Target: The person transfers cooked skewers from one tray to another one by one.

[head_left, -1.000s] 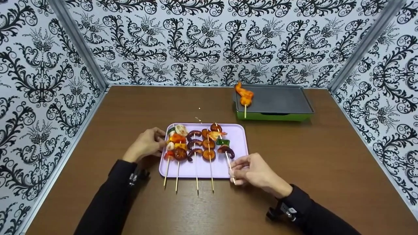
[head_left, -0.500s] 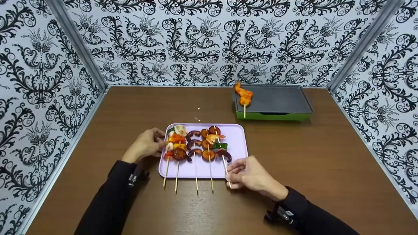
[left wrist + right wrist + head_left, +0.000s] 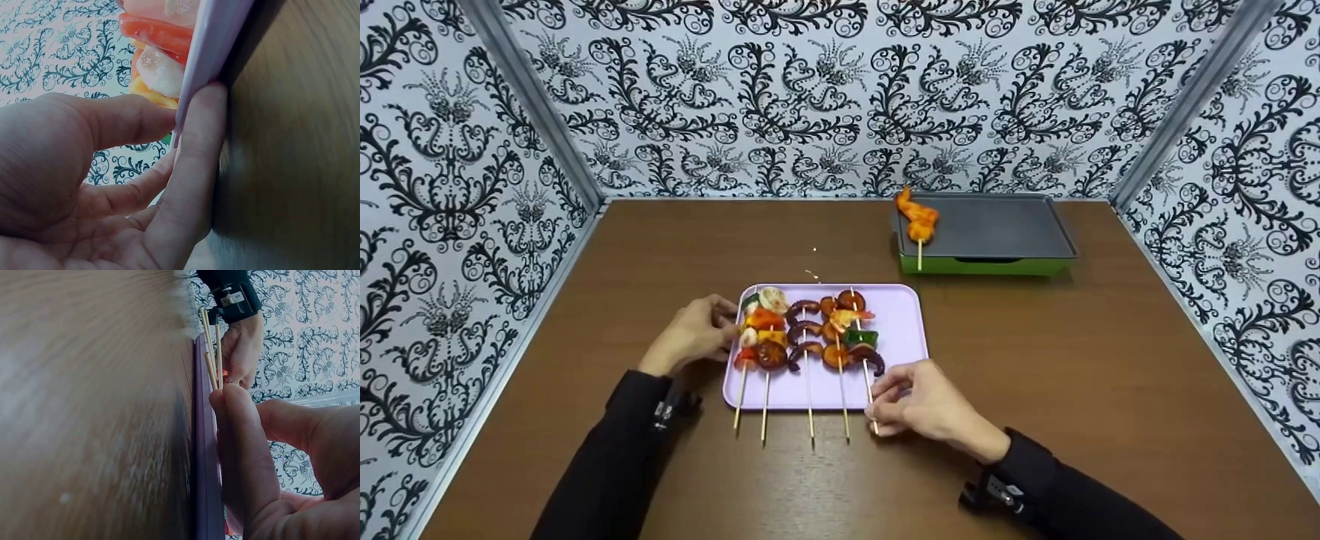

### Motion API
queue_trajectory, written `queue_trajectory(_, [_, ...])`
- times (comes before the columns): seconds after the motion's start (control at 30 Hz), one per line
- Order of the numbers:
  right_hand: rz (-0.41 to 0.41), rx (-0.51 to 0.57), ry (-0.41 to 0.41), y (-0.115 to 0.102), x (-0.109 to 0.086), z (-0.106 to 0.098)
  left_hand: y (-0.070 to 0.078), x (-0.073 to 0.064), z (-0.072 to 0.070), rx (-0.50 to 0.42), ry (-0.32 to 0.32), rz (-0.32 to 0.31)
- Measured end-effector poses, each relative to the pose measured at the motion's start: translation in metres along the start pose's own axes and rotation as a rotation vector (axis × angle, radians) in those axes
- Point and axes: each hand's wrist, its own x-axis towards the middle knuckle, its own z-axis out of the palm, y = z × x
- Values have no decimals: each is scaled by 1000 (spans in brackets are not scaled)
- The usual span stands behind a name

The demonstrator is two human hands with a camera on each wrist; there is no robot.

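Note:
A lilac tray [image 3: 904, 315] lies on the table with several skewers side by side on it, their sticks jutting over its near edge. My left hand [image 3: 696, 334] pinches the tray's left rim, thumb [image 3: 135, 119] on the inner side and a finger [image 3: 199, 140] along the outside. At the right end of the row, my right hand [image 3: 919, 401] pinches the stick of a mixed skewer [image 3: 861, 337] bearing a round brown slice, a shrimp, green pepper and a tentacle piece. This skewer sits against the skewer of round slices [image 3: 834, 356]. Left of that are a tentacle skewer [image 3: 807, 330] and vegetable skewers [image 3: 771, 354].
Behind the tray, to the right, stands a green tabletop grill [image 3: 990, 232] with a dark plate. One orange skewer [image 3: 919, 225] lies on its left end, stick over the front edge. Patterned walls enclose the brown table [image 3: 1057, 360] at the back and sides.
My right hand has moved left along the tray's near edge, bringing the mixed skewer up beside the round-slice skewer. The left hand keeps its hold on the tray.

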Motion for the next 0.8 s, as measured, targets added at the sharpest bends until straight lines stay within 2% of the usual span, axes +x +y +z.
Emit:
queue_trajectory(0.57, [-10, -39, -32, -3, 2, -8, -1, 2, 0, 21, 4, 10])
queue_trajectory(0.8, [-28, -103, -13, -7, 2, -11, -2, 3, 0, 23, 3, 3])
